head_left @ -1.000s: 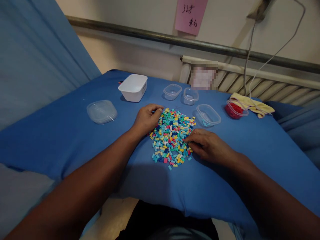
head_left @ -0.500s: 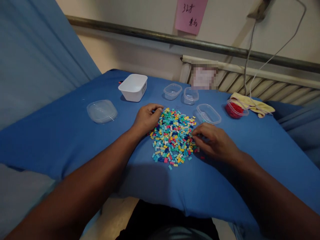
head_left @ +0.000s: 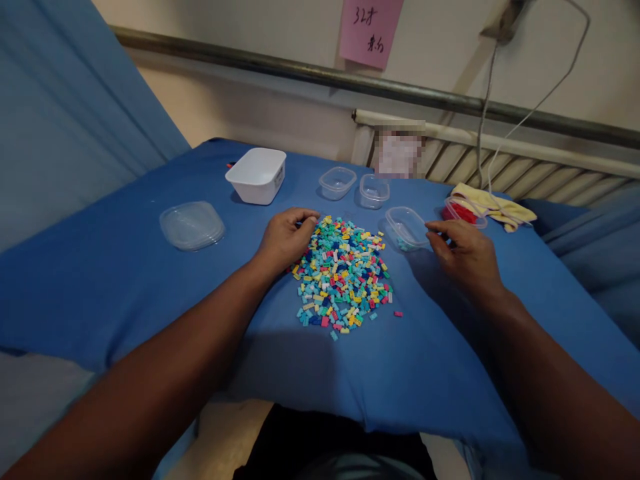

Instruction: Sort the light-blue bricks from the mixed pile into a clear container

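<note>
A pile of small coloured toy bricks (head_left: 345, 273) is spread on the blue cloth in front of me. My left hand (head_left: 287, 237) rests against the pile's upper left edge, its fingers curled and the thumb close to the index finger; what they hold, if anything, is hidden. At the right rim of a clear plastic tub (head_left: 407, 230) is my right hand (head_left: 465, 253), with its fingertips pinched together. Whatever is in that pinch is too small to make out. A few turquoise bricks (head_left: 404, 245) lie in the bottom of this tub.
Behind the pile stand a white bin (head_left: 257, 177) and two clear tubs, one (head_left: 338, 183) left of the other (head_left: 374, 192). Clear lids (head_left: 193, 227) lie at left. At right, a tub of red pieces (head_left: 463, 212) sits by a yellow cloth (head_left: 495, 205). A radiator (head_left: 450, 157) lines the wall.
My right hand has moved from the pile's right edge, up and right to the clear tub's rim. My left hand stays by the pile. The view has shifted slightly.
</note>
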`<state>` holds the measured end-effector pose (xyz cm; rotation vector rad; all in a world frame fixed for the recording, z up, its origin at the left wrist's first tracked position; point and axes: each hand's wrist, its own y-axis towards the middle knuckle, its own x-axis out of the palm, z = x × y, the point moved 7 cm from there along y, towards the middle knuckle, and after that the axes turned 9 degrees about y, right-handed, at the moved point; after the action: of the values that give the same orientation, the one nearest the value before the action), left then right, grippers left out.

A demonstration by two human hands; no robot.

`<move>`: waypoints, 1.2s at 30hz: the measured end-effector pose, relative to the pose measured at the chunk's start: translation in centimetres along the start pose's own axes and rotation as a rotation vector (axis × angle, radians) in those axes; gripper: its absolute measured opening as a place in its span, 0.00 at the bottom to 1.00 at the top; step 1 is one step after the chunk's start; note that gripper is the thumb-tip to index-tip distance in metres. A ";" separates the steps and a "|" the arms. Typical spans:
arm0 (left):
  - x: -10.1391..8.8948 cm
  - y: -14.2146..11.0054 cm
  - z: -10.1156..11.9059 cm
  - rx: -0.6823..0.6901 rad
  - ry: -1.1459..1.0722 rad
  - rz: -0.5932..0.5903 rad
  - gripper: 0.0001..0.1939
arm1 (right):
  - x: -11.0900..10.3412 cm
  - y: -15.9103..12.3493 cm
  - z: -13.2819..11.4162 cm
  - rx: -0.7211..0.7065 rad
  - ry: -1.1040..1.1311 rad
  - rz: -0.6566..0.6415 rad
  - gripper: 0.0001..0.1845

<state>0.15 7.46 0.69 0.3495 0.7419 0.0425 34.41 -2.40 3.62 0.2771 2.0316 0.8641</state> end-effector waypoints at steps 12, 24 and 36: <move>0.1 0.1 0.1 0.025 -0.011 0.003 0.16 | 0.2 -0.2 -2.0 -0.099 -0.002 -0.003 0.11; 0.1 0.0 0.1 0.016 -0.008 0.002 0.16 | 5.3 -3.1 -10.2 -0.315 0.488 -0.699 0.07; 0.1 0.0 0.0 0.051 -0.021 0.004 0.16 | 4.3 -2.8 -7.5 -0.200 0.530 -0.731 0.04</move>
<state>0.24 7.52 0.61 0.3996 0.7224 0.0238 26.29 -5.90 1.68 -0.8416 2.2383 0.6920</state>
